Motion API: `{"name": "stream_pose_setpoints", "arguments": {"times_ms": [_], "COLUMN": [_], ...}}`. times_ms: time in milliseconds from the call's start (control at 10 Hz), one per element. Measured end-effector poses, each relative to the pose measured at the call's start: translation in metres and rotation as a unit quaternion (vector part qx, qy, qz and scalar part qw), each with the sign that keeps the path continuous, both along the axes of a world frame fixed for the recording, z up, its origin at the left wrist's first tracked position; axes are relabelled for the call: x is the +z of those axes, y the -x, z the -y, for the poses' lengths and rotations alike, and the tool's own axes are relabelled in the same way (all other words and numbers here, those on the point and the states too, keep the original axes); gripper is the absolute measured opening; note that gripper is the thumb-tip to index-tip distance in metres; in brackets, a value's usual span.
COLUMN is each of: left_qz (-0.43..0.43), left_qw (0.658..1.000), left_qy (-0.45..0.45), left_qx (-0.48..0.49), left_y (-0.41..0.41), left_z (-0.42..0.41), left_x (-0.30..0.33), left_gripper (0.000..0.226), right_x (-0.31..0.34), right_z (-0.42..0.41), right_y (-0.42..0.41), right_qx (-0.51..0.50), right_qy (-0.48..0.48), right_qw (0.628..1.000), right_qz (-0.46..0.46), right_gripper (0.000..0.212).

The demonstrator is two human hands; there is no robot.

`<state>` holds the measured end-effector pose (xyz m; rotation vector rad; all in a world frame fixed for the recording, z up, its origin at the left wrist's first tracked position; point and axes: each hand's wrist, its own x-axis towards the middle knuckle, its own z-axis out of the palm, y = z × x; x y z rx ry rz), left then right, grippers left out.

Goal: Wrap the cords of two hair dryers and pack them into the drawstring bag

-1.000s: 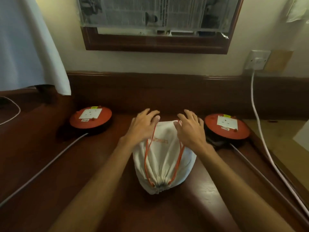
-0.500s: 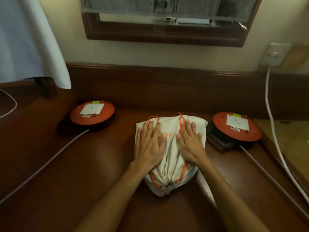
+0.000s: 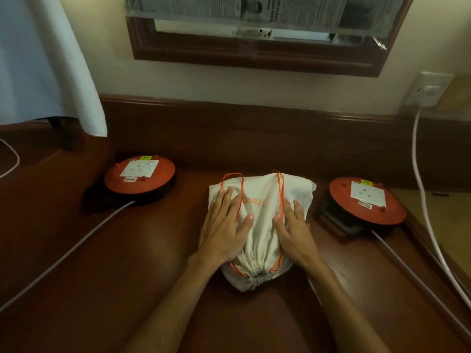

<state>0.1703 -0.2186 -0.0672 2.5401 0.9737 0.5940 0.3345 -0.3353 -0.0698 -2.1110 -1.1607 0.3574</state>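
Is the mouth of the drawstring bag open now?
No, the drawstring bag has its mouth gathered tightly shut at the near end.

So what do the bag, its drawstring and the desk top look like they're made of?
Bag: off-white woven cloth, probably cotton or canvas; matte, creased, and gathered into pleats at its closed mouth.
Drawstring: thin orange cord, likely braided synthetic or cotton; too fine to tell.
Desk top: dark reddish-brown wood or veneer with a glossy varnish; it shows soft reflections.

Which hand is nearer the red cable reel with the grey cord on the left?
Left. The left hand lies flat on the drawstring bag's left half, on the reel's side; the right hand rests on the bag's right half, farther away.
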Motion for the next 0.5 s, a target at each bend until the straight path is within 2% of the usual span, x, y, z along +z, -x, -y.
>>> {"name": "stream_pose_setpoints", "arguments": {"times_ms": [200, 300, 500], "left_qz": [-0.037, -0.031, 0.034], "left_qw": [0.999, 0.999, 0.999], "left_qy": [-0.005, -0.001, 0.009], "left_qx": [0.015, 0.017, 0.032], "left_y": [-0.031, -0.040, -0.039], "left_z": [-0.050, -0.067, -0.070], "left_x": [0.010, 0.012, 0.015], "left_gripper": [0.073, 0.073, 0.077], "right_x": [0.012, 0.015, 0.017], "right_z": [-0.057, -0.075, -0.076], "right_y": [-0.019, -0.028, -0.033], "right_qx": [-0.032, -0.038, -0.025], "right_qy": [0.049, 0.055, 0.056], "right_qw": [0.998, 0.997, 0.998], "right_qz": [0.036, 0.025, 0.003], "right_gripper": [0.061, 0.062, 0.068]}}
